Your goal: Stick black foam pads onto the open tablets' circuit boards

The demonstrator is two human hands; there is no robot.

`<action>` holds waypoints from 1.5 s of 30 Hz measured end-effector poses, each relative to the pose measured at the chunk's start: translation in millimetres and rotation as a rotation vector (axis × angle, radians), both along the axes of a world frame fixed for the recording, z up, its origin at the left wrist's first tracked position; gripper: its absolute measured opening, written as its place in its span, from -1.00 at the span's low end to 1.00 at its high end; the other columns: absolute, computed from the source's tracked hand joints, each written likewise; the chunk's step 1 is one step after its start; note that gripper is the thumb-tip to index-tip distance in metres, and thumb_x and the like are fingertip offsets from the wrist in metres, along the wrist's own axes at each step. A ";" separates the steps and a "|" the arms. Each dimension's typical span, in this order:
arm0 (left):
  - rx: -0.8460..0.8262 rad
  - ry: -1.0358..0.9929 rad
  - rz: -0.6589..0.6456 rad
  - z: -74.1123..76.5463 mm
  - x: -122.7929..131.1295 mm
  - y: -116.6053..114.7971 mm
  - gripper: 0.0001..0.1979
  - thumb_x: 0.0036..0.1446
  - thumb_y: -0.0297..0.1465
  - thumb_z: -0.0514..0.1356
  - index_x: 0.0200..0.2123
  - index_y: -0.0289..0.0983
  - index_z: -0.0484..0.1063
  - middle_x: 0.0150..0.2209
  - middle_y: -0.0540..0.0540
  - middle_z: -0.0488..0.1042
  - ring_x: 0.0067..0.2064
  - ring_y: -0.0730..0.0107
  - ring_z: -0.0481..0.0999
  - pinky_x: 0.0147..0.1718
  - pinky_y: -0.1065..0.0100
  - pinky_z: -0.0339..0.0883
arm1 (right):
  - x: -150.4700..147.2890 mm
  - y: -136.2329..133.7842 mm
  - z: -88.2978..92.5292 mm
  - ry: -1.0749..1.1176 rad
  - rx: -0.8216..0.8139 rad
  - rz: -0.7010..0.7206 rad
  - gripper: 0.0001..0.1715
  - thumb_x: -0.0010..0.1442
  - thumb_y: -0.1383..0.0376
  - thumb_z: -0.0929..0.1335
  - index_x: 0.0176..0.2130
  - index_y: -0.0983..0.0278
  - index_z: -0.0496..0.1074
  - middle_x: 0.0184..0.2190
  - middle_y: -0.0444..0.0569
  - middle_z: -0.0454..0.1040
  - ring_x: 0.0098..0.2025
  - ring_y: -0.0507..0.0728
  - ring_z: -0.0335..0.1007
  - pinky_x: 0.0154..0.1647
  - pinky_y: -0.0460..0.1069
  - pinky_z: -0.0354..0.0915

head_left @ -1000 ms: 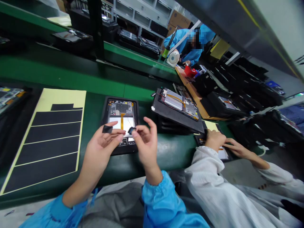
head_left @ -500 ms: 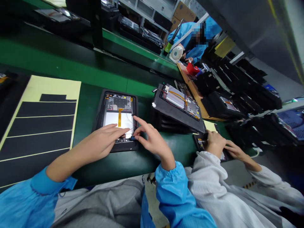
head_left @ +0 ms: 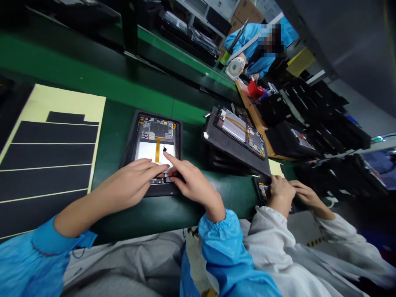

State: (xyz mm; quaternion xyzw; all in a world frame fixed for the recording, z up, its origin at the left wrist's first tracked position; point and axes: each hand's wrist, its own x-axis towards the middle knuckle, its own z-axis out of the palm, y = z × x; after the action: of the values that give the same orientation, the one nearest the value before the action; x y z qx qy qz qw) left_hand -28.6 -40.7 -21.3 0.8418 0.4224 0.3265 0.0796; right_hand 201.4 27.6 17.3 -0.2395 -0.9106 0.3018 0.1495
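An opened tablet (head_left: 144, 150) rests in a black tray (head_left: 126, 146), its circuit board (head_left: 157, 128) at the far end. An orange ribbon cable (head_left: 158, 150) crosses the silvery-white battery below the board. My left hand (head_left: 134, 179) lies over the tablet's lower left, fingers close together, their tips at its near end. From the right comes my right hand (head_left: 194, 179), thumb and fingers bent together at the lower right edge; what they pinch is hidden. Its index finger stretches forward, its tip beside a small black part (head_left: 165, 149) with thin wires over the battery.
On the left lies a yellow sheet (head_left: 71, 97) with black adhesive strips. Another opened tablet (head_left: 241, 130) sits on stacked black trays (head_left: 229, 144). A co-worker's hands (head_left: 283, 194) work at the right; farther back are a person in blue (head_left: 247, 45) and a small fan (head_left: 236, 67).
My right hand has shifted left over the tablet, its index fingertip moving from the right edge onto the battery. The small black part now shows there. My left hand stays nearly in place.
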 end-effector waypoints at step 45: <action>-0.177 0.011 0.133 -0.3 26.4 -27.7 -0.49 0.42 -0.50 -0.07 0.39 -0.25 0.11 0.11 -0.22 0.48 0.10 0.12 0.46 0.07 0.17 0.34 | 9.7 -50.9 -30.8 0.174 0.150 -0.359 -0.18 0.43 0.42 0.31 0.52 0.07 -0.01 0.04 0.02 0.62 0.07 0.22 0.46 0.10 0.12 0.47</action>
State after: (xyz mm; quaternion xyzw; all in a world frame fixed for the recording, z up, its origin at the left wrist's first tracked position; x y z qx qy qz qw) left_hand -2.1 -68.4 -21.6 0.8034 0.5050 0.2878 0.1293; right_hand 211.1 -23.4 -13.4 -0.3591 -0.8570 0.2214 0.2961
